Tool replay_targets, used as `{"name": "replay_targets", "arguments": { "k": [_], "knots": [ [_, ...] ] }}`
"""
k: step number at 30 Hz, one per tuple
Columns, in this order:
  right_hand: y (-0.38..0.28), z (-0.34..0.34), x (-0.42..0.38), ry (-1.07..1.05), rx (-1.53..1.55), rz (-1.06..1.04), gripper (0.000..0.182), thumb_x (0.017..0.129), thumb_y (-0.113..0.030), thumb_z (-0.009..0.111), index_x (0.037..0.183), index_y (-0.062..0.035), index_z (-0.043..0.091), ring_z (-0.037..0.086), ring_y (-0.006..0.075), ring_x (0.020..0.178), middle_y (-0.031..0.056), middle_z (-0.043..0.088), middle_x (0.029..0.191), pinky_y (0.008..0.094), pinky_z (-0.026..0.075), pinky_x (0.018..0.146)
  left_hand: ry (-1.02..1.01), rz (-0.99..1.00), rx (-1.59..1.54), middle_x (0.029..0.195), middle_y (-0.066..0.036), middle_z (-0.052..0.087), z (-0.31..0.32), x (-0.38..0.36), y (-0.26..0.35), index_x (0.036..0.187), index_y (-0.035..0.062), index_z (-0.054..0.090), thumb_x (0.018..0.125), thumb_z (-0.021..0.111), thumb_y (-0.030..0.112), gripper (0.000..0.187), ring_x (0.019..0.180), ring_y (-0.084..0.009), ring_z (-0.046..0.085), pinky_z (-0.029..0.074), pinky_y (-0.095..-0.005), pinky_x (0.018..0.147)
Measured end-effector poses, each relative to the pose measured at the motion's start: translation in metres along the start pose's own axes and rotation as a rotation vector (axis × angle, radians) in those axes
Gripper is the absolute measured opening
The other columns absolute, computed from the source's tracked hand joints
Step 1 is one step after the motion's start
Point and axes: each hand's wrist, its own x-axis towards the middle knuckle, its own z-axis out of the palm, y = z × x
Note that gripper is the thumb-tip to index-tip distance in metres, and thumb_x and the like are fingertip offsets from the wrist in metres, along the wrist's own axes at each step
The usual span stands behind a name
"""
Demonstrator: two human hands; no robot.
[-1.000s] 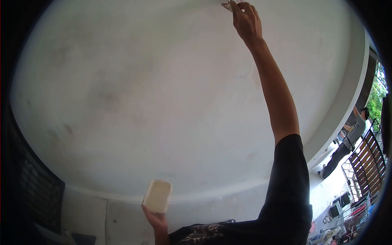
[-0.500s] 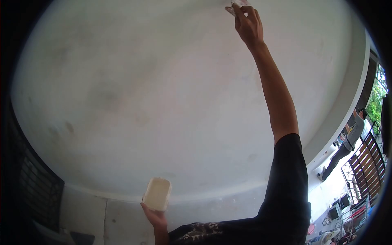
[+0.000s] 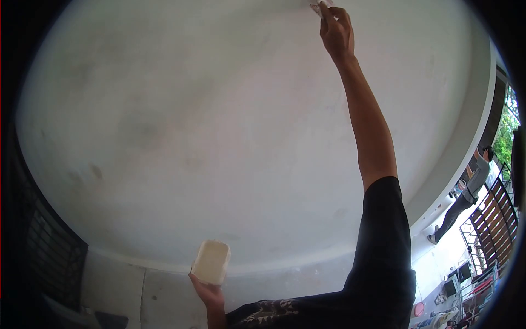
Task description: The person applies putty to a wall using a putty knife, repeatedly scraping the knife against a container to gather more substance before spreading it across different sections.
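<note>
My right hand (image 3: 336, 30) is stretched far up against a pale plastered surface (image 3: 219, 137) and grips a small flat scraper (image 3: 318, 5), whose blade lies on the plaster at the top edge of the view. Low in the view my left hand (image 3: 208, 292) holds up a cream rectangular tub (image 3: 211, 262) from below. My right arm in a black sleeve runs up the right side.
Another person (image 3: 466, 194) in a grey top reaches up to the same surface at the far right. A brown slatted gate (image 3: 496, 211) and clutter on the floor lie beyond them. A dark grille (image 3: 49, 247) stands at the left.
My right hand with the scraper has slid slightly right and up along the plaster. My left hand and the tub have stayed nearly still.
</note>
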Motion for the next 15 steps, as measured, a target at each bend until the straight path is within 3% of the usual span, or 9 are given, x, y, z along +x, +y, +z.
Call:
{"name": "replay_targets", "arguments": {
  "k": [3,8,13,15],
  "knots": [
    [0.008,0.01,0.004,0.025,0.072,0.064,0.024,0.087,0.001,0.059,0.11,0.0004,0.066,0.059,0.034,0.077,0.0175,0.062,0.082,0.043,0.052,0.068,-0.01,0.022,0.003,0.138,-0.008,0.048,-0.003,0.001,0.001,0.142,0.0158,0.037,0.097,0.036,0.06,0.063,0.122,-0.0297,0.052,0.05,-0.0531,0.086],
    [-0.017,0.011,-0.005,-0.058,0.156,0.036,0.023,0.087,0.001,0.059,0.109,0.0,0.068,0.062,0.035,0.085,0.0196,0.064,0.09,0.0426,0.054,0.072,0.011,0.019,-0.002,0.138,-0.007,0.048,-0.004,-0.001,0.0,0.142,0.0159,0.037,0.097,0.036,0.06,0.063,0.122,-0.0295,0.052,0.05,-0.0531,0.085],
    [-0.022,0.0,0.009,0.099,0.341,0.145,0.017,0.089,-0.004,0.06,0.103,0.0015,0.069,0.064,0.0348,0.08,0.02,0.065,0.087,0.0411,0.053,0.069,0.005,0.018,0.012,0.137,-0.007,0.049,-0.001,0.002,0.001,0.142,0.0157,0.037,0.097,0.037,0.061,0.064,0.119,-0.0295,0.054,0.051,-0.0528,0.084],
    [-0.01,-0.005,0.019,0.128,0.277,0.19,0.017,0.09,-0.004,0.06,0.102,0.0019,0.069,0.064,0.0346,0.079,0.0196,0.065,0.087,0.0407,0.052,0.068,0.004,0.013,0.014,0.137,-0.007,0.049,-0.001,0.0,0.003,0.142,0.0156,0.038,0.097,0.037,0.061,0.064,0.119,-0.0295,0.054,0.051,-0.0526,0.085]
  ]
}}
